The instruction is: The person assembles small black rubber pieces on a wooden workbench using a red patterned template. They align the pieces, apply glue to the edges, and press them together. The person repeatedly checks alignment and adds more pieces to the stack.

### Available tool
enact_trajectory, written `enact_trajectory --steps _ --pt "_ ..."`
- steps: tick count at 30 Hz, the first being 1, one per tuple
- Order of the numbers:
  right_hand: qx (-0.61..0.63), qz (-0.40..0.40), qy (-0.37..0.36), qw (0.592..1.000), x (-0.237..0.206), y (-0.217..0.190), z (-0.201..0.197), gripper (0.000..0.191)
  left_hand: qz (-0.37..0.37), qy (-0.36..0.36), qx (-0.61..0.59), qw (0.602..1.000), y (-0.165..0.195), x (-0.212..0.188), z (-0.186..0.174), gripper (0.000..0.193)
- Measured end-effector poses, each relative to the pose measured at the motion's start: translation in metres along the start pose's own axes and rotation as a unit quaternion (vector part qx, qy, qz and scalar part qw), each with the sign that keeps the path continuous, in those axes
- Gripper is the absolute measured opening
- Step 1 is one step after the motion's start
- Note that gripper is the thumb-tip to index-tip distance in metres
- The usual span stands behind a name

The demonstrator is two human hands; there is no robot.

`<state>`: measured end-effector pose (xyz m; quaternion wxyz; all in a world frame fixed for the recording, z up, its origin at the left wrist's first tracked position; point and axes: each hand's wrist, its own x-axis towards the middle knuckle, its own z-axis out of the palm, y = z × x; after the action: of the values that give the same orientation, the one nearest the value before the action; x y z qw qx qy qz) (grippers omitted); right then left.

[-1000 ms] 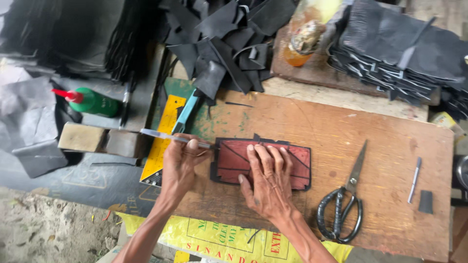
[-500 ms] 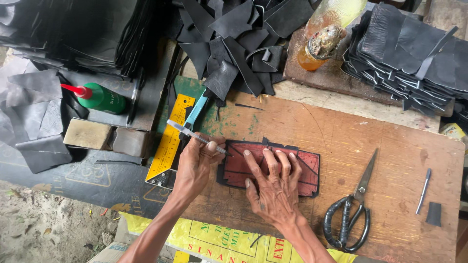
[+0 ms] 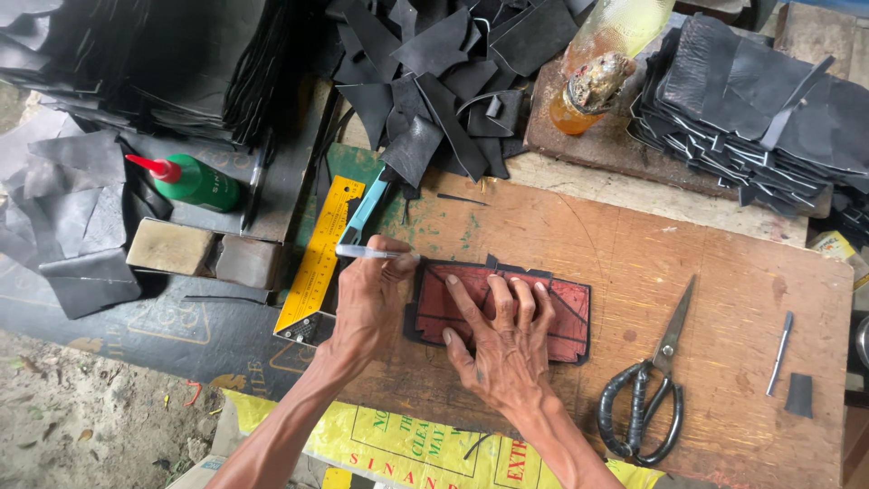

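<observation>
The right hand (image 3: 502,340) lies flat with fingers spread, pressing a red template (image 3: 561,312) down on a black leather piece (image 3: 414,312) whose edge shows just around it. The left hand (image 3: 367,303), just beside it, pinches a silver pen (image 3: 371,253) with the tip at the template's upper left corner. Both rest on a brown board (image 3: 634,244).

The template looks stiff and thin, likely to slide on the leather unless held flat from above, as now. The leather looks soft and floppy, best lifted by an edge or corner.

To the right of the right hand lie black scissors (image 3: 647,398), and farther right a small metal rod (image 3: 778,353). Left of the left hand lies a yellow ruler (image 3: 317,258), and beyond it a green bottle (image 3: 186,181) with a red nozzle. Past the hands sit a heap of black scraps (image 3: 444,81), an amber bottle (image 3: 593,77) and a stack of cut leather (image 3: 751,113).
</observation>
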<state>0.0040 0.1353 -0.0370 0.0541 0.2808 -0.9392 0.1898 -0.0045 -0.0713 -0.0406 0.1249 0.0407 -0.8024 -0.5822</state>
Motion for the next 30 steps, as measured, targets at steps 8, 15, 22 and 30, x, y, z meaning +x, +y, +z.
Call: enact_trajectory --steps 8,15,22,30 --pt "0.005 0.0 0.004 1.0 -0.002 0.002 0.002 0.065 0.005 -0.051 0.173 0.984 0.024 0.007 -0.004 0.013" --pt "-0.008 0.0 -0.003 1.0 -0.005 0.006 0.006 0.063 0.053 -0.142 0.282 0.947 0.043 0.015 0.029 0.02" --pt "-0.002 -0.001 0.005 1.0 -0.005 0.007 0.007 0.065 0.027 -0.134 0.28 0.95 0.051 0.022 0.015 0.013" --pt "0.012 0.014 -0.006 1.0 -0.007 0.009 0.009 0.062 0.057 -0.15 0.222 0.962 0.037 0.016 0.044 0.019"
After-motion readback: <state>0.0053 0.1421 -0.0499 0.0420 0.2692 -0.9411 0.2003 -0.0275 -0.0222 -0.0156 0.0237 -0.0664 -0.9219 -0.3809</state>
